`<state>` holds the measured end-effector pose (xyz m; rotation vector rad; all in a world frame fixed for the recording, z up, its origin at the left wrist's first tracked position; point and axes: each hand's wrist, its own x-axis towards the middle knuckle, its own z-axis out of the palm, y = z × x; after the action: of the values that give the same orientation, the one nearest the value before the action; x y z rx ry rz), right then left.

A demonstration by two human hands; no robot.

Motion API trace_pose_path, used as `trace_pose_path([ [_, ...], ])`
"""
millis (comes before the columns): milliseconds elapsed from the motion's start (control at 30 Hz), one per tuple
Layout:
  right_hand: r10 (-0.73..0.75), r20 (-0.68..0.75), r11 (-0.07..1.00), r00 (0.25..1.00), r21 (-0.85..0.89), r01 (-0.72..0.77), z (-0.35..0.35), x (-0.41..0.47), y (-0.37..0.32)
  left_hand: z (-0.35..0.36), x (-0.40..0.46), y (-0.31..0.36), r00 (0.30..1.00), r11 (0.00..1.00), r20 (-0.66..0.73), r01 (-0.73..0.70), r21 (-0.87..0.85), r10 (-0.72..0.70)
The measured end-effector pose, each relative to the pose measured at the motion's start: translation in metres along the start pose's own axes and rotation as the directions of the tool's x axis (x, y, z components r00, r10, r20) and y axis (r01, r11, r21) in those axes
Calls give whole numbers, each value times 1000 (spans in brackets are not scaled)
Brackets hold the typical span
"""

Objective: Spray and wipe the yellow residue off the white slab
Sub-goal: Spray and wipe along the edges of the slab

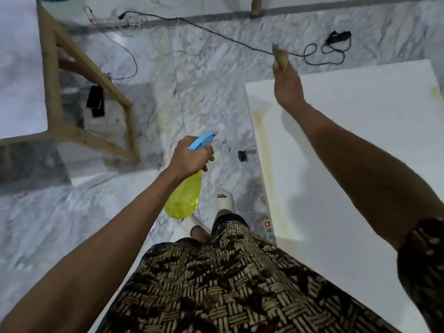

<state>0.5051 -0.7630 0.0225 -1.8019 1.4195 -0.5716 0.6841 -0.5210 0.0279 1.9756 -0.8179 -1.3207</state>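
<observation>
The white slab [360,131] lies on the right, with yellow residue [265,150] streaked along its left edge and a smaller stain [435,93] at its far right. My left hand [192,157] grips a yellow spray bottle [185,198] by its blue trigger head, held over the floor left of the slab. My right hand [287,86] is raised over the slab's far left corner. It holds a tan sponge with a green edge [280,55].
A wooden table frame [79,92] stands at the left. Black cables [240,42] and a charger [338,37] trail across the marble floor beyond the slab. A power strip with a red light [267,224] lies beside the slab's near left edge. My feet stand by it.
</observation>
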Motion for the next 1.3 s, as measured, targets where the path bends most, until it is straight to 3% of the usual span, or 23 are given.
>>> trace_pose_path([
  [67, -84, 37, 992, 996, -92, 87, 2, 45, 8, -1, 5, 1, 999, 1000, -47, 7, -23, -8],
  [133, -71, 54, 978, 996, -192, 80, 16, 76, 18, 1, 13, 1, 997, 999, -74, 20, -44, -24],
  [200, -110, 280, 903, 954, -372, 214, 39, 87, 42, 6, 23, 0, 995, 998, -91, 36, -59, -41],
  [267, 10, 569, 703, 822, -589, 399, 65, 75, 73, 10, 33, 1, 992, 998, -118, 37, -58, -44],
  [300, 80, 587, 669, 806, -631, 393, 74, 69, 83, 12, 38, 3, 990, 997, -131, 42, -66, -50],
  [367, 51, 530, 701, 846, -623, 348, 80, 69, 88, 15, 45, 6, 988, 996, -147, 44, -79, -55],
  [467, -77, 437, 662, 896, -650, 374, 78, 87, 88, 19, 50, 12, 987, 995, -146, 49, -88, -61],
  [533, -39, 425, 629, 904, -693, 353, 78, 95, 96, 20, 54, 16, 988, 995, -140, 55, -78, -66],
  [633, -75, 418, 601, 906, -706, 375, 88, 89, 103, 23, 58, 16, 985, 996, -152, 82, -35, -87],
  [967, -160, 337, 657, 928, -666, 355, 89, 79, 113, 31, 47, 19, 985, 993, -127, 113, -30, -116],
  [1167, -179, 345, 696, 921, -618, 367, 88, 78, 115, 28, 36, 15, 979, 990, -158, 134, 32, -128],
  [1300, -167, 392, 685, 905, -613, 392, 83, 75, 117, 23, 29, 12, 976, 991, -171, 133, -31, -137],
])
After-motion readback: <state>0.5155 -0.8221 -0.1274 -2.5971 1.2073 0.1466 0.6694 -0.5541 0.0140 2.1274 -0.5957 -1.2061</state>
